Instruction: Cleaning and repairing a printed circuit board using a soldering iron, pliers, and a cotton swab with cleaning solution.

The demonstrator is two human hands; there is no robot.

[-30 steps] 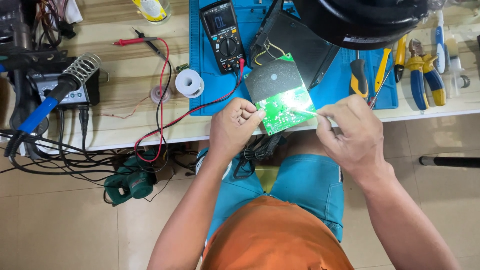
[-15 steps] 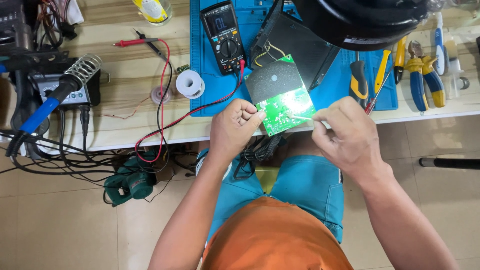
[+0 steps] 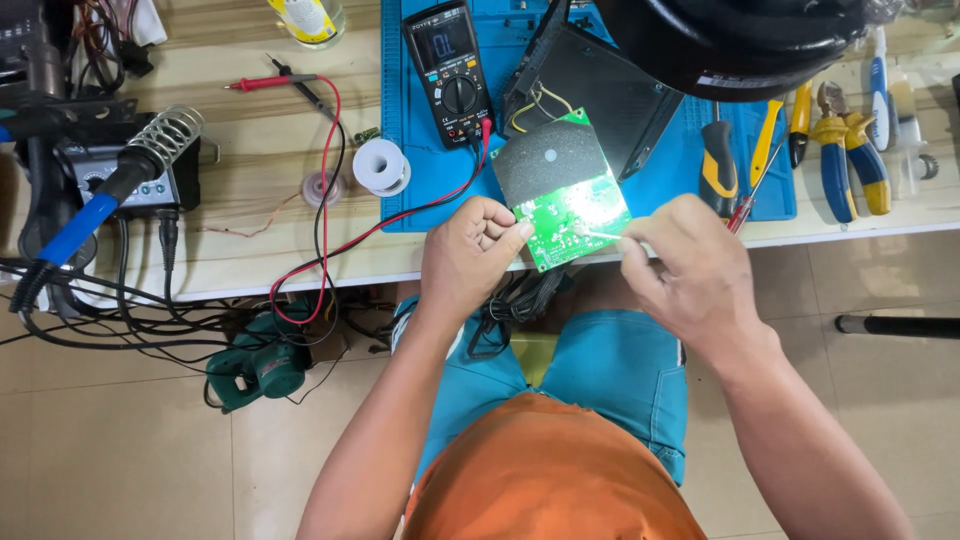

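— What does each grip have hold of?

— The left hand point(image 3: 470, 255) is closed on the lower left edge of the green circuit board point(image 3: 575, 210), fingertips curled against it. The right hand point(image 3: 685, 262) pinches a thin pale stick point(image 3: 600, 234) between thumb and fingers; its tip rests on the board's bright green face.

— Where does the board sit?

— At the centre of the frame, tilted, between the two hands, over the front edge of the counter point(image 3: 250, 170). Its upper half carries a dark grey square patch, and yellow wires run from it up to a black case point(image 3: 600, 90) lying on the blue mat point(image 3: 420, 190).

— Any labels or containers?

— A multimeter point(image 3: 452, 60) with a grey screen and yellow trim lies at the upper centre, with red leads trailing left. A bottle with a yellow label point(image 3: 305, 18) stands at the top edge; what it holds I cannot tell. A white solder spool point(image 3: 380, 166) lies left of the mat.
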